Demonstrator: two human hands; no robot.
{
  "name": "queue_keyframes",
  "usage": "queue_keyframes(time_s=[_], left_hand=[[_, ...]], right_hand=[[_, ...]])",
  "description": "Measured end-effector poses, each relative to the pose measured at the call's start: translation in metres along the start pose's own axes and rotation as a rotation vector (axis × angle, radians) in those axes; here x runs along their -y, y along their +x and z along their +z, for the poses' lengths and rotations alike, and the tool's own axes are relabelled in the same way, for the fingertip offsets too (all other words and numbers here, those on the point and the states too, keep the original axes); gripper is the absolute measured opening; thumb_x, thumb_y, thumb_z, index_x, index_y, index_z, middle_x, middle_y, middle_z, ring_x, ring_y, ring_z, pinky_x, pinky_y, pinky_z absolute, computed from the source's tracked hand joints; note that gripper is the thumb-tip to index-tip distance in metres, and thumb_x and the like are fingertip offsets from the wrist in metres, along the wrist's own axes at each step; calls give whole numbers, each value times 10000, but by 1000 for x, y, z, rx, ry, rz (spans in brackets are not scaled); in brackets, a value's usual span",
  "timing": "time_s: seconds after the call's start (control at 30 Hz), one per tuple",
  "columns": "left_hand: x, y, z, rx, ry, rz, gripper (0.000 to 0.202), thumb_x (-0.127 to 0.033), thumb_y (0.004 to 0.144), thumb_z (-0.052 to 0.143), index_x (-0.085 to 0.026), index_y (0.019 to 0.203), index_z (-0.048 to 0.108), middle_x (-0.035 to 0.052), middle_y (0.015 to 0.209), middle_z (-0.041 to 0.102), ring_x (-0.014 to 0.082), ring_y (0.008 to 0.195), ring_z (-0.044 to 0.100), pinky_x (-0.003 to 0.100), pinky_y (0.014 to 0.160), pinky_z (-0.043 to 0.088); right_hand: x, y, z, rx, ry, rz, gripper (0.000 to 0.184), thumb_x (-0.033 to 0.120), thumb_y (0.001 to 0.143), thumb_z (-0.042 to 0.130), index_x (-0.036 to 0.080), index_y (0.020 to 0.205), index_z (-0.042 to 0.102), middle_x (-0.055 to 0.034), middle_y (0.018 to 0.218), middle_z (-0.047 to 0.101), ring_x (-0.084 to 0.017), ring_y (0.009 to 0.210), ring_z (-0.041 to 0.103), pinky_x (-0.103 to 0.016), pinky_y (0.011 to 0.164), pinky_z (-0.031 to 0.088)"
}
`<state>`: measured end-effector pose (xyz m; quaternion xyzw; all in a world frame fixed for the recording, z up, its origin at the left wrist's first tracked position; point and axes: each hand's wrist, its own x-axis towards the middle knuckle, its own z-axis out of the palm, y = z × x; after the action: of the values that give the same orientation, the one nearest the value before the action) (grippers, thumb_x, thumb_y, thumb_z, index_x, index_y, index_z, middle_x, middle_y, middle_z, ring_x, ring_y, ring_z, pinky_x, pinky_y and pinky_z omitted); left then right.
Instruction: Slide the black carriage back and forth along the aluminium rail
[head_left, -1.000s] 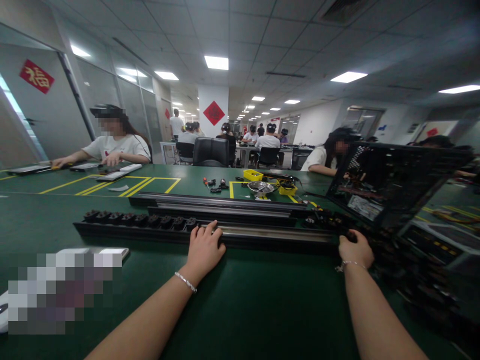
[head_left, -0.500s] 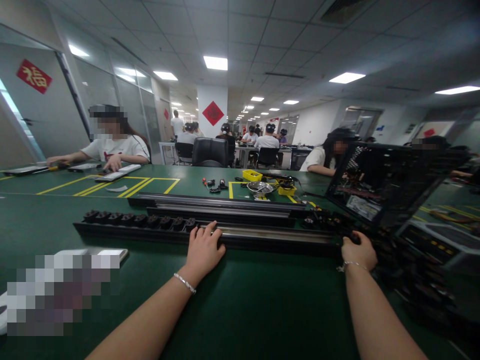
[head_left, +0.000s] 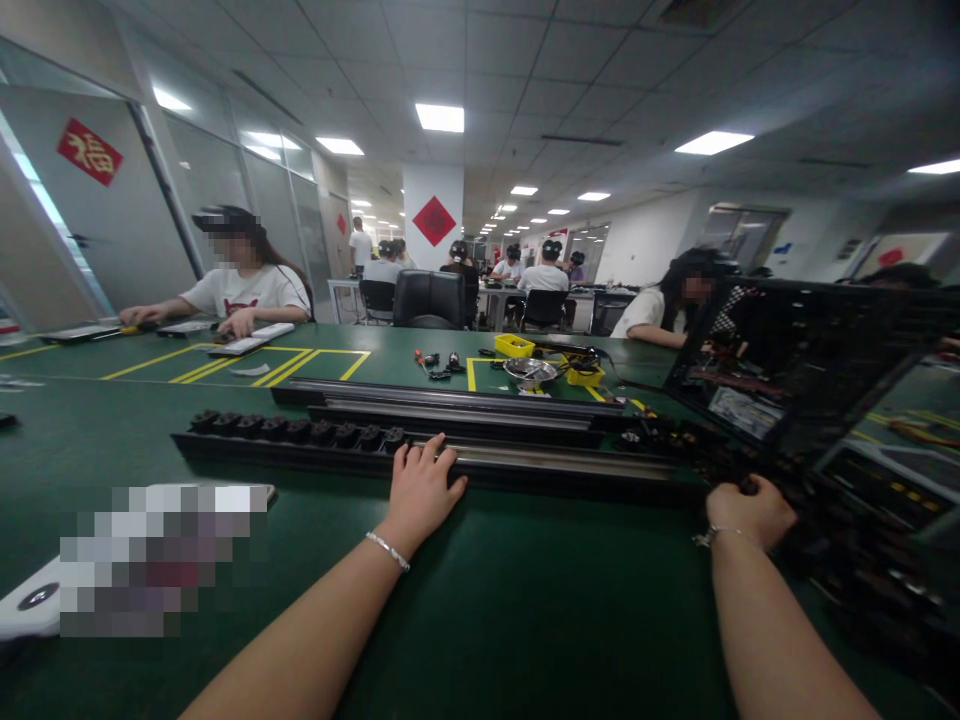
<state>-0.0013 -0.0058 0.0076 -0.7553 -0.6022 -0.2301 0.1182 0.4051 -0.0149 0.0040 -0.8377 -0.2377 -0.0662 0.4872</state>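
Observation:
A long black channel rail [head_left: 555, 480] lies across the table before me, with a row of round black socket-like modules [head_left: 296, 432] seated along its left part. My left hand [head_left: 424, 490] rests over the rail just right of the last module, fingers spread and touching it. Past the rail's right end, my right hand [head_left: 750, 512] is at a pile of loose black parts [head_left: 855, 560]. Its fingers are curled at a dark piece, whose shape is lost against the pile. Behind the rail lie more long black rails [head_left: 450, 402].
A white device [head_left: 45, 600], partly pixelated, lies at left front. Farther back are a metal bowl [head_left: 530, 372], yellow bins [head_left: 514, 346] and small tools. An open black computer case [head_left: 795, 370] stands at right. Co-workers sit across the table, one at left [head_left: 247, 290].
My right hand has moved right, from the rail's end to the loose black parts. My left hand stays on the rail. The whole view has shifted slightly.

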Motion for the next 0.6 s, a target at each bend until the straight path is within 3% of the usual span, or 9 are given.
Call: queue_keyframes(time_s=[0.07,0.23,0.47,0.6], left_hand=[[0,1,2,-19,-10,0,341,-443,795,509,-287,1088,585,31,1352,473,259,1116,477,466,1054,215],[2,2,9,-63,-46,-11,375,-436,789,528,-291,1134,559,35,1333,481,258,1187,422,455,1067,214],[8,2,12,-103,-63,-6,425,-427,781,550,-237,1161,542,58,1348,454,260,1293,307,416,1082,231],[10,1,11,-144,-77,-15,420,-417,817,499,-206,1178,541,80,1352,450,262,1320,273,412,1089,236]], right_hand=[[3,-3,-3,-9,-12,103,517,264,716,471,164,1219,543,-158,1118,478,-306,1022,533,-371,873,413],[10,-10,-12,112,-131,123,570,213,668,502,289,1233,530,-118,1285,396,-306,1043,539,-396,832,416],[11,-13,-15,240,-355,97,617,272,682,473,254,1298,446,-146,1419,205,-380,1089,489,-451,768,408],[6,-13,-12,224,-380,55,611,288,696,464,249,1304,436,-137,1436,180,-402,1135,409,-475,782,389]])
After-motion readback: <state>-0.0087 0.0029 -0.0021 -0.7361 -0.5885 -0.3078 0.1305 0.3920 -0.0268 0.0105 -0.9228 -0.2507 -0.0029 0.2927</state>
